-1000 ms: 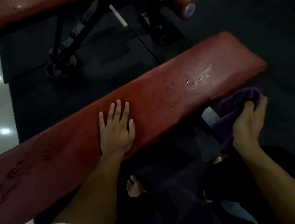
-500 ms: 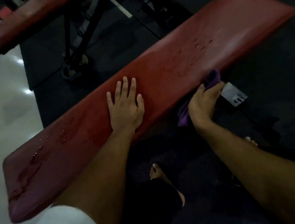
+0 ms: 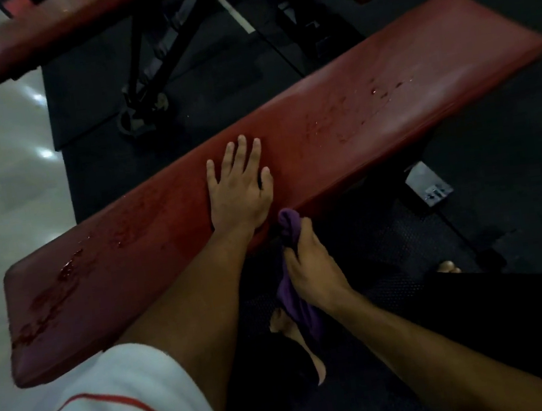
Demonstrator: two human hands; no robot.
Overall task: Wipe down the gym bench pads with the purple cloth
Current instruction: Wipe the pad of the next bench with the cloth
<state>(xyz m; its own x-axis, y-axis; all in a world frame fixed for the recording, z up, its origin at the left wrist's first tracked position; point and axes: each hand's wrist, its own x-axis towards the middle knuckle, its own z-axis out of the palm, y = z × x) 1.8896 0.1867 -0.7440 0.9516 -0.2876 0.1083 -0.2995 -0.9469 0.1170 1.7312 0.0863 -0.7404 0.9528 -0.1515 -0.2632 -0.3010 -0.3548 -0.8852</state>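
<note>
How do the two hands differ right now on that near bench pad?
The left hand lies flat and open, palm down on top of the near bench pad; the right hand is closed around the purple cloth. The left hand holds nothing, while the right presses the bunched cloth at the pad's near edge, lower than the left. Both are bare and sit close together near the pad's middle.

One head-worn camera looks steeply down, close over the bench pad (image 3: 324, 151)
</note>
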